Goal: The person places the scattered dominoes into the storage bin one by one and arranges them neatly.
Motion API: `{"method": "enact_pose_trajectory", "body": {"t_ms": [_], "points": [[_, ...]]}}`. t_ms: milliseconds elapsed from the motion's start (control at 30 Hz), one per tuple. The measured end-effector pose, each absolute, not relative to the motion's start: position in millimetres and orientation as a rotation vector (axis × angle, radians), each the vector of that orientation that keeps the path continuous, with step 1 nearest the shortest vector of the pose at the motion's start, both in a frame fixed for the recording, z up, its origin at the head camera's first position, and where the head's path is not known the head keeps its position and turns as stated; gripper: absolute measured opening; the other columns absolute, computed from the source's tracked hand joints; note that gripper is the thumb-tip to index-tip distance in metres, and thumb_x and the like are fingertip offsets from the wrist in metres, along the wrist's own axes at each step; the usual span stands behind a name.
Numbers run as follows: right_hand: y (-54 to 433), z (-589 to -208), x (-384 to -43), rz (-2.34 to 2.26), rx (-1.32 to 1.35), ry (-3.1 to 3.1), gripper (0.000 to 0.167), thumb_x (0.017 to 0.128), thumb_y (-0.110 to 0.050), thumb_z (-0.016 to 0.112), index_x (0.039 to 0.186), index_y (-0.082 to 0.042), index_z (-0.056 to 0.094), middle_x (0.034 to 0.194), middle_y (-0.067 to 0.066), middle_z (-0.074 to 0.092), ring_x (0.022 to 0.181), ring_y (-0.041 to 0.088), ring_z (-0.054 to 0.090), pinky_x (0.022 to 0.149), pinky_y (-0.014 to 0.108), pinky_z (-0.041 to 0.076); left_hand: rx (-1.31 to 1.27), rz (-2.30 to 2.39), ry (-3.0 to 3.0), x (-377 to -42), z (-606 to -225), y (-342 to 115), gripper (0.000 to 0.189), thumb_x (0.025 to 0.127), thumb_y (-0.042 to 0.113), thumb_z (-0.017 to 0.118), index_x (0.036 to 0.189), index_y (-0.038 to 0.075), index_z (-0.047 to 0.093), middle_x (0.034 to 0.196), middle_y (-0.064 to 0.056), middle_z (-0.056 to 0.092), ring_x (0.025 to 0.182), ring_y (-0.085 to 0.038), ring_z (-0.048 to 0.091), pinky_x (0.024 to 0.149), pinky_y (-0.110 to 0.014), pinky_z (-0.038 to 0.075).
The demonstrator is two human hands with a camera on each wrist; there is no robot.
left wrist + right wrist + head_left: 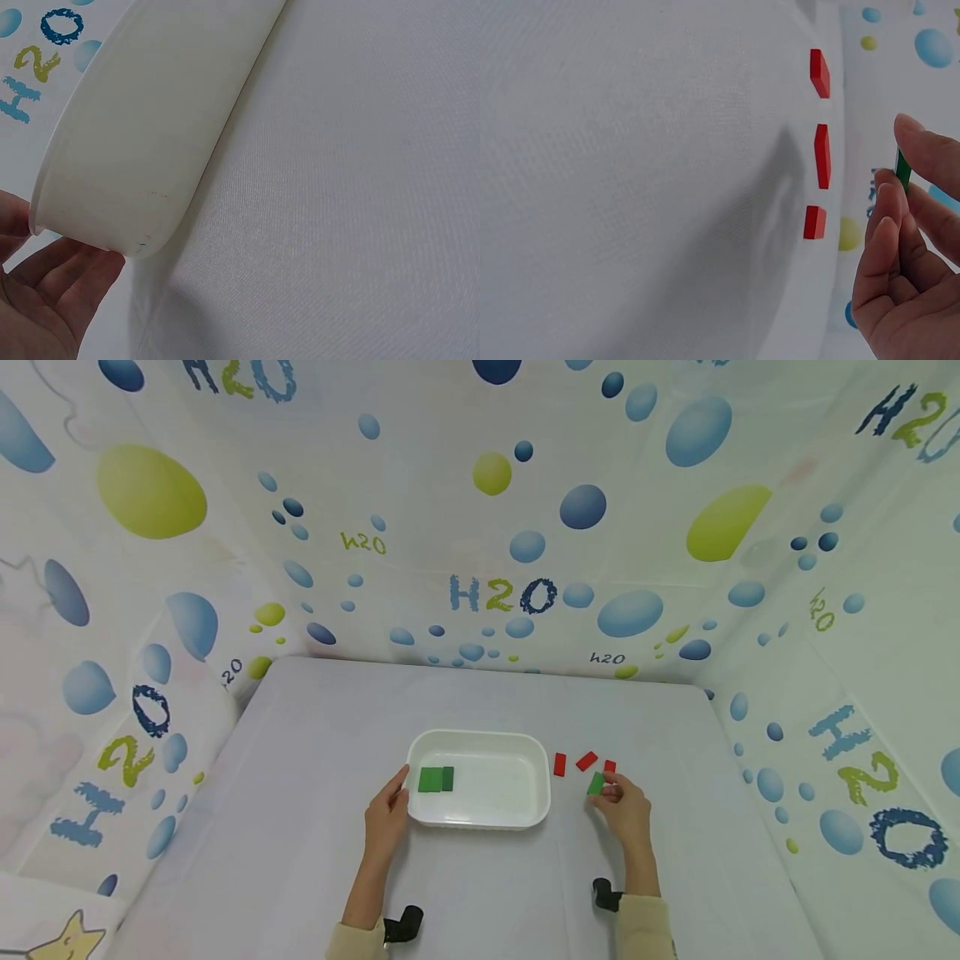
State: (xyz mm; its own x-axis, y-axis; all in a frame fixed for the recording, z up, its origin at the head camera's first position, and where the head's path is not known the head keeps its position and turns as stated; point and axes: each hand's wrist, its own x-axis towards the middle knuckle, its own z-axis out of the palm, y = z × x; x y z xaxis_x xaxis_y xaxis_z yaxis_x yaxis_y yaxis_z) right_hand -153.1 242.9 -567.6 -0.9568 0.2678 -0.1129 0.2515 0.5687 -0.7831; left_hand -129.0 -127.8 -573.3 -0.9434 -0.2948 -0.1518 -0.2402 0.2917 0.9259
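Observation:
A white rectangular tray (495, 785) sits on the table, and green blocks (431, 779) lie side by side at its left end. My left hand (386, 817) holds the tray's left edge. In the left wrist view, the thumb is at the rim and the fingers (82, 281) bear on the outer wall of the tray (142, 135). To the right of the tray, my right hand (628, 810) pinches a green block (595, 783) between thumb and fingertips. Only a thin side of that green block (903, 171) shows in the right wrist view, raised above the table.
Three red blocks lie just right of the tray: one upright in view (560, 765), a slanted red block (587, 761) and a red block (610, 767) partly covered by the right hand. A printed curtain (420, 610) rises behind the white tabletop (315, 718).

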Motion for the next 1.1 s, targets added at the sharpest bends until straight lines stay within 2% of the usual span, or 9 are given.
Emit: {"method": "enact_pose_trajectory", "body": {"t_ms": [533, 833, 1100], "points": [[231.1, -543.7, -156.2, 1.332, -0.406, -2.731, 0.049, 0.084, -0.011, 0.075, 0.131, -0.004, 0.06, 0.097, 0.016, 0.067, 0.088, 0.024, 0.06, 0.066, 0.015, 0.047, 0.495, -1.76, -2.486, -130.0, -574.6, -129.1, 0.044, 0.1, 0.008, 0.046, 0.143, 0.013, 0.052, 0.147, -0.015, 0.05, 0.129, -0.033, 0.052, 0.105, -0.047, 0.046], [212.2, -531.7, -163.5, 1.371, -0.358, -2.687, 0.05, 0.078, -0.007, 0.08, 0.126, -0.003, 0.063, 0.096, 0.016, 0.069, 0.086, 0.022, 0.063, 0.065, 0.014, 0.047, 0.507, -1.743, -2.494, -128.8, -573.8, -128.3, 0.043, 0.1, 0.008, 0.046, 0.142, 0.013, 0.052, 0.146, -0.017, 0.05, 0.129, -0.034, 0.052, 0.105, -0.048, 0.045], [192.9, -527.6, -170.7, 1.398, -0.293, -2.698, 0.05, 0.078, -0.008, 0.081, 0.124, -0.005, 0.064, 0.094, 0.014, 0.069, 0.086, 0.023, 0.063, 0.064, 0.016, 0.048, 0.515, -1.746, -2.49, -127.9, -573.8, -127.8, 0.043, 0.1, 0.008, 0.047, 0.142, 0.013, 0.052, 0.144, -0.017, 0.052, 0.126, -0.033, 0.054, 0.104, -0.048, 0.046]]}}
